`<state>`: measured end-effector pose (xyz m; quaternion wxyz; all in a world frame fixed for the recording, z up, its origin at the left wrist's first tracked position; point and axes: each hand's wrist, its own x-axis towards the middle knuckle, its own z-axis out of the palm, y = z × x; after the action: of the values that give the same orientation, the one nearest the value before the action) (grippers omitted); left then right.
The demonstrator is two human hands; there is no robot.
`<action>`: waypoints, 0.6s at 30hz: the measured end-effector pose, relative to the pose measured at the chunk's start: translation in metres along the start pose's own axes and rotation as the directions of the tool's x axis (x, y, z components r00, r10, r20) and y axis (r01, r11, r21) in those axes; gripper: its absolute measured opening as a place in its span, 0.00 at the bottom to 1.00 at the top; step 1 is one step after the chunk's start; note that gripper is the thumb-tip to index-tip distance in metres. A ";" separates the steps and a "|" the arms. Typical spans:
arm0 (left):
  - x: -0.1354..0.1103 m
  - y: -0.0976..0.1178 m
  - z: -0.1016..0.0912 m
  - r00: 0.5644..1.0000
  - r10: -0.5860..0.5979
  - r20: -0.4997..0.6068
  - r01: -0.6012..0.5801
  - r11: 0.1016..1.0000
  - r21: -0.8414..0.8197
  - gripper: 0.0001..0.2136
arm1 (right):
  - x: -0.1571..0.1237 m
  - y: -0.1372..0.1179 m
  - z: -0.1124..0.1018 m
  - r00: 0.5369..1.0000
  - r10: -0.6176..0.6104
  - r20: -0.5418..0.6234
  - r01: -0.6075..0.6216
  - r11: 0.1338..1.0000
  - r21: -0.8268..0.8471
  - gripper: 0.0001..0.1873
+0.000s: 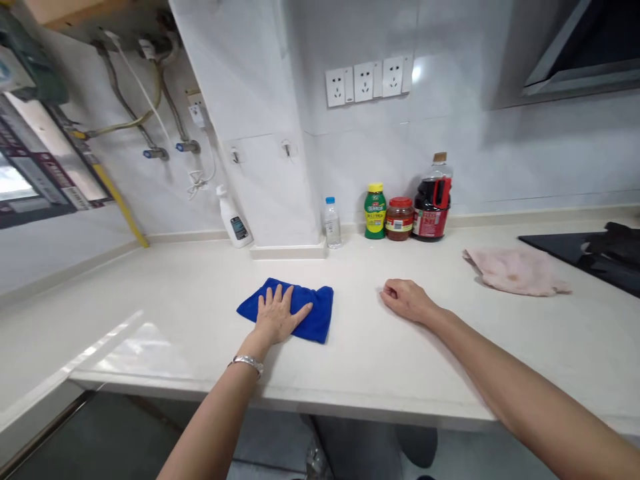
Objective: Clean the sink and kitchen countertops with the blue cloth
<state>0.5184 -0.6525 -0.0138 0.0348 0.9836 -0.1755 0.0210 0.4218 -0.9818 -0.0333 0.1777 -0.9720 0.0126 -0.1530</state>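
Note:
My left hand (pixel 277 313) lies flat, fingers spread, on a blue cloth (pixel 315 313) spread on the white countertop (pixel 180 320). A silver bracelet sits on that wrist. My right hand (pixel 406 299) rests on the counter to the right of the cloth, fingers curled into a loose fist with nothing visible in it.
A pink cloth (pixel 515 271) lies at the right beside a black cooktop (pixel 595 257). Against the back wall stand a small water bottle (pixel 332 223), a green jar (pixel 375 211), a red jar (pixel 399 219), a dark sauce bottle (pixel 433 200) and a white spray bottle (pixel 233 218).

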 end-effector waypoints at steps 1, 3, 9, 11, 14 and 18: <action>-0.001 -0.013 0.000 1.000 -0.016 -0.010 0.016 1.000 0.001 0.44 | 0.000 0.003 0.001 1.000 -0.013 -0.008 0.013 1.000 0.014 0.10; -0.006 -0.040 -0.002 0.998 -0.067 -0.017 0.067 0.998 0.009 0.43 | -0.001 0.009 0.005 0.999 -0.033 -0.023 0.034 0.999 0.038 0.11; -0.030 -0.130 -0.012 0.954 -0.298 -0.029 0.298 0.954 0.033 0.45 | -0.004 0.025 0.013 0.998 -0.055 0.009 0.054 0.996 0.069 0.18; -0.037 -0.158 -0.015 0.935 -0.351 -0.046 0.352 0.935 0.033 0.45 | -0.004 0.028 0.014 0.999 -0.034 0.038 0.031 0.997 0.068 0.19; -0.046 -0.197 -0.019 0.903 -0.425 -0.065 0.427 0.904 0.022 0.45 | -0.003 0.031 0.015 0.998 0.017 0.060 -0.022 0.997 0.080 0.20; -0.052 -0.239 -0.022 0.852 -0.520 -0.057 0.521 0.854 0.007 0.49 | -0.002 0.036 0.018 0.994 0.068 0.084 -0.075 0.994 0.074 0.21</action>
<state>0.5516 -0.4092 -0.0097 0.0328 0.9939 0.0982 0.0390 0.4265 -1.0092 -0.0620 0.2207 -0.9688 0.0342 -0.1072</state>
